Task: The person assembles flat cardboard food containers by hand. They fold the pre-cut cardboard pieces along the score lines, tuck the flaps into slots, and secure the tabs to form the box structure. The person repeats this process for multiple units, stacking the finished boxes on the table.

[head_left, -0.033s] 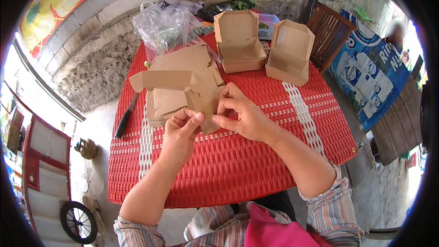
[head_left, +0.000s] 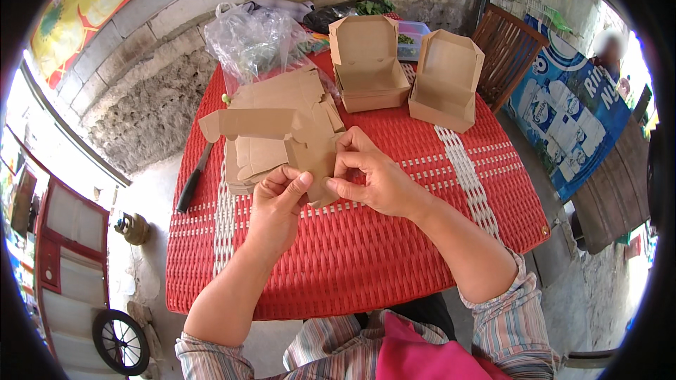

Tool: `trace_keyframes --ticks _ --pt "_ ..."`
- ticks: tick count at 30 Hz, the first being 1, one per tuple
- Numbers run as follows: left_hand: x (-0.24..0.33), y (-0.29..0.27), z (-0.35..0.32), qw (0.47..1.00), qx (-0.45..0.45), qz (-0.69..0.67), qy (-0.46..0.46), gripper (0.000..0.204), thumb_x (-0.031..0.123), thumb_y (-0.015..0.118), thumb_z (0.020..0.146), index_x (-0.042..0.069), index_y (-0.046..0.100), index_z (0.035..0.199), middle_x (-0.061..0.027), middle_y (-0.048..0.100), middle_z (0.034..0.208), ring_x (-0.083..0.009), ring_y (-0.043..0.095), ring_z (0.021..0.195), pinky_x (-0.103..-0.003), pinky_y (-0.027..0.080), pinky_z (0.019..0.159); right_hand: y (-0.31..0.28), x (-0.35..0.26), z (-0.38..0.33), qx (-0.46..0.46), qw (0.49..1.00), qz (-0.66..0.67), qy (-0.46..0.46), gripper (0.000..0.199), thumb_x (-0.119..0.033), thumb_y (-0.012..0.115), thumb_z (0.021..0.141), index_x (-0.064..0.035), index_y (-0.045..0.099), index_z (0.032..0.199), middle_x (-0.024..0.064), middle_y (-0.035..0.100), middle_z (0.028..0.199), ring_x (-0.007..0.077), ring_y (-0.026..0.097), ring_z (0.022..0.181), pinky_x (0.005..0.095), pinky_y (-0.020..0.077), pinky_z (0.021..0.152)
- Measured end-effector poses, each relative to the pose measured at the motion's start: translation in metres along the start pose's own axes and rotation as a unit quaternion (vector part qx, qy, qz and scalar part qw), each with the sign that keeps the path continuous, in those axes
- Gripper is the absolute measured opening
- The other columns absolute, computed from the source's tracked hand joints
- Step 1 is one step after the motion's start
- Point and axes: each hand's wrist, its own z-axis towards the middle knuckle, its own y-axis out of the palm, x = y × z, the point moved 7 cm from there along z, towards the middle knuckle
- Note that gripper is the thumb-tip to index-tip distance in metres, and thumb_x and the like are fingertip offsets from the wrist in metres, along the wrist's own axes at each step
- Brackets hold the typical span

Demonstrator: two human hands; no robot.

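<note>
Carton [head_left: 320, 158], part-folded, was held over the front right of the stack [head_left: 282, 91]; whether it touched the sheets below could not be told. The knife [head_left: 189, 193] lay left of the stack, handle toward the person, likely there to be out of the hands' way. The clear bag [head_left: 257, 35] sat behind the stack, probably so that it did not crowd the near side. In front of the stack, the left hand [head_left: 278, 200] pinched the carton's near edge between thumb and forefinger, other fingers curled, seemingly to steady the thin card. Just right of the stack, the right hand [head_left: 377, 179] held the carton's right edge with thumb and bent fingers close together, perhaps for a fine grip that would not crush it. Two boxes [head_left: 373, 88] stood farther right of the stack, lids up, presumably placed beyond the arms' reach of knocking.
</note>
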Motion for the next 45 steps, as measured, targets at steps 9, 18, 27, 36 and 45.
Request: trace_keyframes --ticks 9,18,27,36,45 --pt "-0.001 0.003 -0.001 0.999 -0.023 0.022 0.007 0.007 0.010 0.067 0.093 0.005 0.065 0.089 -0.0021 0.068 0.087 -0.0094 0.063 0.081 -0.028 0.053 0.078 0.002 0.006 -0.002 -0.006 0.998 0.026 0.055 0.017 -0.006 0.069 0.087 0.0027 0.055 0.082 0.0075 0.041 0.105 0.0153 0.056 0.084 0.0303 0.0492 0.074" --pt "0.003 0.000 0.001 0.997 0.005 0.057 0.042 0.005 0.007 0.062 0.096 0.004 0.062 0.092 -0.0030 0.067 0.091 -0.0097 0.062 0.085 -0.030 0.052 0.081 0.001 0.017 -0.001 0.029 0.990 0.098 0.092 0.016 -0.005 0.071 0.088 -0.0017 0.056 0.086 0.0017 0.046 0.104 0.0100 0.052 0.094 0.0239 0.0474 0.079" --pt "0.014 0.019 -0.005 0.994 -0.019 0.099 0.040 0.031 0.002 0.063 0.093 0.002 0.050 0.121 -0.0052 0.062 0.113 -0.0129 0.059 0.108 -0.029 0.048 0.094 0.005 0.027 0.000 0.027 0.972 0.199 0.118 0.032 0.001 0.068 0.089 -0.0066 0.048 0.112 0.0000 0.053 0.089 0.0077 0.056 0.083 0.0236 0.0489 0.076" --pt "0.010 0.026 -0.013 0.939 -0.005 0.330 0.092 0.041 -0.008 0.062 0.085 -0.002 0.049 0.123 -0.0102 0.065 0.110 -0.0168 0.065 0.103 -0.029 0.052 0.091 0.001 -0.011 -0.002 0.078 0.996 -0.044 -0.018 0.034 -0.010 0.066 0.090 -0.0080 0.050 0.120 0.0079 0.054 0.092 0.0182 0.058 0.078 0.0308 0.0509 0.072" --pt "0.011 0.043 -0.026 0.896 -0.054 0.430 0.097 0.030 -0.007 0.063 0.084 -0.003 0.054 0.112 -0.0136 0.069 0.102 -0.0205 0.069 0.098 -0.032 0.054 0.088 -0.005 -0.044 -0.003 0.108 0.952 -0.260 -0.125 0.029 -0.019 0.069 0.088 -0.0103 0.059 0.114 0.0117 0.048 0.099 0.0277 0.058 0.077 0.0374 0.0523 0.065"
